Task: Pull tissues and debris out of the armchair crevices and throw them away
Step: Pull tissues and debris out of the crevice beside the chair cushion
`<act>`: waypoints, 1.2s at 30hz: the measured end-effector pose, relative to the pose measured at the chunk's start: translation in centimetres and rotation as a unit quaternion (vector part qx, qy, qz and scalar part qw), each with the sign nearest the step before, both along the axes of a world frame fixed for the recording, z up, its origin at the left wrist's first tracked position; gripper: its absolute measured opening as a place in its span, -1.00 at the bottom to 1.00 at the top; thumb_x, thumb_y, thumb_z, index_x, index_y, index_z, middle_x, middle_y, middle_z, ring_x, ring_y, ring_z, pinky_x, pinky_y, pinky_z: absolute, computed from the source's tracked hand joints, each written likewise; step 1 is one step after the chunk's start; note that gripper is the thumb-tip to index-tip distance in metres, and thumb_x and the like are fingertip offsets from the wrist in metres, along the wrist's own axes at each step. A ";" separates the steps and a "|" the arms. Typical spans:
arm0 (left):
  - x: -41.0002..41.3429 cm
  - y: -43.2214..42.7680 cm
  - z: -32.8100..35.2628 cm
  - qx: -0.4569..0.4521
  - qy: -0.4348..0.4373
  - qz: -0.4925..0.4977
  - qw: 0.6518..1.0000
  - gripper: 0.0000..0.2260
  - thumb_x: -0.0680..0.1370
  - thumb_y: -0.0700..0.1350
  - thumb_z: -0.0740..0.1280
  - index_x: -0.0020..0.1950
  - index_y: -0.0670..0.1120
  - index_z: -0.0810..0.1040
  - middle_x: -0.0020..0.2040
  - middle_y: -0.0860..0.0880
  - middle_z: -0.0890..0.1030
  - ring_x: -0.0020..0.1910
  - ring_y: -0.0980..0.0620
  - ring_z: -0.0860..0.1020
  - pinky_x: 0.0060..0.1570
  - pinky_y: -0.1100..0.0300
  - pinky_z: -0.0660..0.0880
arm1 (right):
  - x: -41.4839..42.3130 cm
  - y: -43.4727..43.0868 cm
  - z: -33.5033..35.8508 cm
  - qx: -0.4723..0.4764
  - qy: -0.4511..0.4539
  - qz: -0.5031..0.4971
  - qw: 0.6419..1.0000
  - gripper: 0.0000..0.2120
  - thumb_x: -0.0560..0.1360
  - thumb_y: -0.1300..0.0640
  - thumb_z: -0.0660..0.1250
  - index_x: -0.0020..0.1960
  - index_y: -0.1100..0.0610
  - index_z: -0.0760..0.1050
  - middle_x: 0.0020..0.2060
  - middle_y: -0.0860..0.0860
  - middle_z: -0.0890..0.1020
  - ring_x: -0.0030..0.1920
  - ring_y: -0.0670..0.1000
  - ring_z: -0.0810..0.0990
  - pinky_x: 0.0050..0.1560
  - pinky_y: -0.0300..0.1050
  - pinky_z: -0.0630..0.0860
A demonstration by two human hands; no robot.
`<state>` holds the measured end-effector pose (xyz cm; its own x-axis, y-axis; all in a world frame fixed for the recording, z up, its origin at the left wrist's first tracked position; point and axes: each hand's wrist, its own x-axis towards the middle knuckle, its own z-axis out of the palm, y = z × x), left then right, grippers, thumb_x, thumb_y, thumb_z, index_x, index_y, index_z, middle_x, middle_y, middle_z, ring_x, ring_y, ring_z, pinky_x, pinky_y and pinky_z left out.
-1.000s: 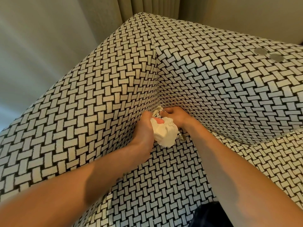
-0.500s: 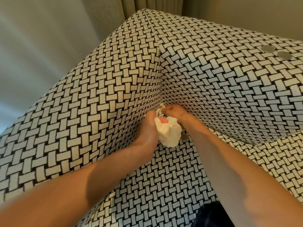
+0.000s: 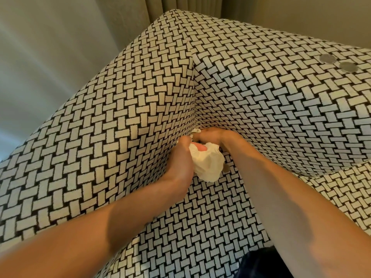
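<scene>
Digging out the back corner looks like the step in hand, judging by where both hands sit. Main tissue wad (image 3: 208,165) is a crumpled white ball, soft & creased, already out of the gap & held just above the seat, near the corner. A pink patch (image 3: 200,147) shows at its top; can't tell if that's a fingertip or sth wrapped inside. Left hand (image 3: 180,159) is curled round the wad from the left side, fingers mostly hidden behind it. A small white scrap (image 3: 195,133) pokes from the crevice (image 3: 194,125) where arm, back & seat meet. Right hand (image 3: 216,137) has its fingers bent down w/ tips at that scrap; can't tell whether it has actually got hold of it or is only touching. Next move prob. calls for a firm pinch on the scrap & a slow pull so thin paper doesn't tear & leave bits behind, then adding it to the wad & taking the lot to a bin, which isn't in view. A small grey disc (image 3: 226,168) lies on the seat just beside the wad, maybe debris too. Armchair (image 3: 120,137) is black-&-white basket-weave fabric; two grey discs (image 3: 328,58) sit on top of its back, far right. Curtain (image 3: 160,5) hangs behind.
</scene>
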<state>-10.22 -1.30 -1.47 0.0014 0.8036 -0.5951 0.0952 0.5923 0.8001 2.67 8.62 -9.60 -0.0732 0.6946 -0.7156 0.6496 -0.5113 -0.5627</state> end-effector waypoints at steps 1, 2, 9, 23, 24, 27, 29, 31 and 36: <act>0.0 -0.1 0.0 -0.003 -0.001 -0.002 1.000 -0.59 0.64 0.06 0.06 -0.10 -0.13 0.60 0.04 -0.21 0.69 -0.02 -0.13 0.58 -0.10 0.10 0.46 | 0.2 -0.2 -0.3 0.009 0.013 -0.011 1.000 -0.82 0.55 -0.02 0.33 -0.06 0.10 0.55 -0.14 0.04 0.65 -0.20 0.02 0.59 -0.23 -0.10 0.49; 0.0 -0.1 0.1 -0.002 -0.002 -0.004 1.000 -0.59 0.64 0.06 0.06 -0.10 -0.13 0.60 0.05 -0.21 0.69 -0.02 -0.12 0.57 -0.11 0.11 0.45 | 0.4 -0.5 -0.7 0.022 0.033 -0.031 0.999 -0.86 0.54 0.02 0.36 -0.06 0.09 0.58 -0.11 0.05 0.69 -0.17 0.04 0.62 -0.14 -0.05 0.57; -0.1 -0.1 0.0 -0.008 -0.014 -0.001 1.000 -0.60 0.65 0.04 0.06 -0.12 -0.15 0.58 -0.05 -0.17 0.68 -0.08 -0.07 0.57 -0.14 0.13 0.42 | 1.1 -1.8 -1.7 0.062 0.121 -0.089 0.987 -0.73 0.52 0.14 0.39 0.22 0.03 0.62 -0.02 -0.03 0.69 -0.12 -0.07 0.64 -0.18 -0.20 0.51; -0.1 -0.3 -0.3 -0.006 -0.028 -0.012 1.000 -0.54 0.66 0.08 0.03 -0.16 -0.12 0.61 -0.22 -0.11 0.69 -0.13 -0.09 0.58 -0.07 0.06 0.44 | 0.8 -3.0 -2.7 0.146 0.200 -0.150 0.957 -0.74 0.62 0.11 0.34 0.29 0.12 0.61 0.16 0.00 0.67 0.10 -0.02 0.64 0.15 -0.15 0.58; -0.1 -0.3 -0.3 -0.006 -0.030 -0.015 0.999 -0.54 0.66 0.08 0.03 -0.16 -0.11 0.61 -0.20 -0.12 0.69 -0.11 -0.09 0.58 -0.05 0.05 0.43 | 0.9 -3.2 -2.8 0.156 0.215 -0.149 0.953 -0.72 0.63 0.14 0.34 0.32 0.17 0.59 0.15 0.01 0.67 0.07 -0.04 0.63 0.06 -0.25 0.58; -0.1 -0.5 -0.3 -0.002 -0.039 -0.029 0.999 -0.55 0.65 0.10 0.04 -0.19 -0.08 0.60 -0.16 -0.12 0.70 -0.10 -0.08 0.56 -0.02 0.05 0.43 | 1.1 -3.7 -2.6 0.167 0.233 -0.152 0.946 -0.67 0.62 0.17 0.33 0.36 0.22 0.55 0.20 0.09 0.66 0.04 -0.05 0.63 0.01 -0.29 0.58; -0.1 -0.6 -0.4 0.001 -0.037 -0.033 0.999 -0.56 0.58 0.17 0.08 -0.20 -0.08 0.59 -0.13 -0.13 0.70 -0.08 -0.10 0.56 0.00 0.04 0.43 | 1.1 -4.0 -2.5 0.168 0.232 -0.155 0.946 -0.68 0.61 0.12 0.35 0.35 0.15 0.56 0.19 0.06 0.67 0.07 -0.04 0.64 0.10 -0.16 0.58; -0.1 -0.7 -0.5 0.001 -0.034 -0.040 0.999 -0.55 0.45 0.22 0.08 -0.19 -0.10 0.59 -0.12 -0.16 0.68 -0.08 -0.12 0.55 0.01 0.03 0.42 | 1.1 -4.3 -2.4 0.180 0.211 -0.156 0.948 -0.69 0.59 0.02 0.38 0.32 0.05 0.60 0.09 -0.08 0.70 0.01 -0.13 0.64 0.09 -0.15 0.55; -0.2 -0.4 -1.1 -0.004 -0.025 -0.029 0.999 -0.54 0.68 0.10 0.04 -0.15 -0.12 0.59 -0.09 -0.19 0.66 -0.09 -0.12 0.54 0.01 0.04 0.42 | 0.8 -4.3 -2.1 0.180 0.213 -0.172 0.945 -0.75 0.57 -0.02 0.40 0.24 -0.07 0.63 0.02 -0.20 0.68 0.07 -0.13 0.65 0.14 -0.17 0.56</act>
<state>-10.41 -1.72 -2.61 0.0773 0.7970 -0.5990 0.0903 0.5928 0.8003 3.50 4.31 -11.71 -0.0272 0.9225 -0.3851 0.1555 -0.3767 -0.9132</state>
